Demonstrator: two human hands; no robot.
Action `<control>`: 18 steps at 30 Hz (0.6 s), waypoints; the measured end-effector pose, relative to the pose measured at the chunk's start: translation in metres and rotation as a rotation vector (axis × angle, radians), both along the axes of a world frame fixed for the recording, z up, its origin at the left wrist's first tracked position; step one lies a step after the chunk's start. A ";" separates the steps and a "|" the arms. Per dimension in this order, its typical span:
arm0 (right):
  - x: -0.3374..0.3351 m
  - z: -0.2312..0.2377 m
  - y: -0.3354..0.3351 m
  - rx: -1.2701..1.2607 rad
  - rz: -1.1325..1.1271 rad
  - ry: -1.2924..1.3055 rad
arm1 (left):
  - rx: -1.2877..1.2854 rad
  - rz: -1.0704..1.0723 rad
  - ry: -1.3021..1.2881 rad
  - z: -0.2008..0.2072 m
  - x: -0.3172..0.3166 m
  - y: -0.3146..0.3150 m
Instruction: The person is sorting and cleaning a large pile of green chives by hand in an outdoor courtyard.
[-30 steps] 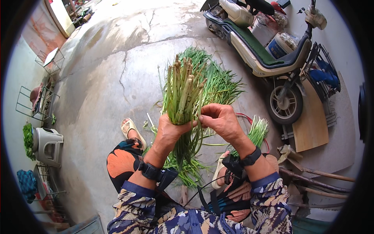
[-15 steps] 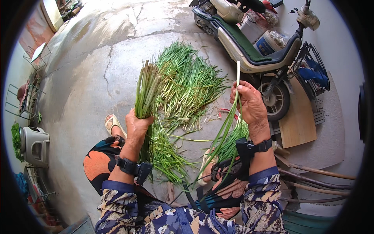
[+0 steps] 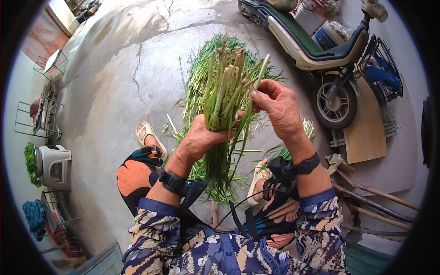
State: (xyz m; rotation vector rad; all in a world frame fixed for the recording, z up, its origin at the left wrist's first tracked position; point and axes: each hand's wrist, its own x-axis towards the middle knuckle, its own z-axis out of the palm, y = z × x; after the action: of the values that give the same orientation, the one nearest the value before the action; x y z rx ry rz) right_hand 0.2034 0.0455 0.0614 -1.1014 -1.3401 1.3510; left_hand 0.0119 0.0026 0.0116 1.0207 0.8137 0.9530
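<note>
Head view, left to right: a grey plastic stool (image 3: 54, 166) stands at the far left edge on the cracked concrete floor (image 3: 110, 91), well apart from the hands. Left hand (image 3: 200, 137) is closed in a fist around the lower stems of an upright bundle of green chives (image 3: 225, 87), held above the loose chive pile (image 3: 215, 59) spread on the floor. Right hand (image 3: 277, 107), just right of the bundle, pinches a single chive stalk (image 3: 256, 82) between thumb and fingertips, other fingers loosely curled; a parked scooter (image 3: 321, 50) stands at the far right.
</note>
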 end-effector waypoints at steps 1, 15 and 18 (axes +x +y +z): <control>-0.006 -0.001 0.000 0.034 0.019 -0.028 | 0.012 -0.033 -0.132 0.000 0.009 0.001; 0.142 -0.001 0.044 0.131 -0.491 0.518 | -0.154 -0.105 0.041 -0.035 -0.020 -0.014; 0.161 -0.001 0.041 0.147 -0.573 0.577 | -0.255 0.010 0.050 -0.036 -0.038 -0.017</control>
State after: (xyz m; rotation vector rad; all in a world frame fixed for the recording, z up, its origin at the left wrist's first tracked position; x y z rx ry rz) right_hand 0.3641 0.0862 0.0606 -0.8170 -0.6219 1.0066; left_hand -0.0258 -0.0143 -0.0240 0.8215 0.9564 0.8111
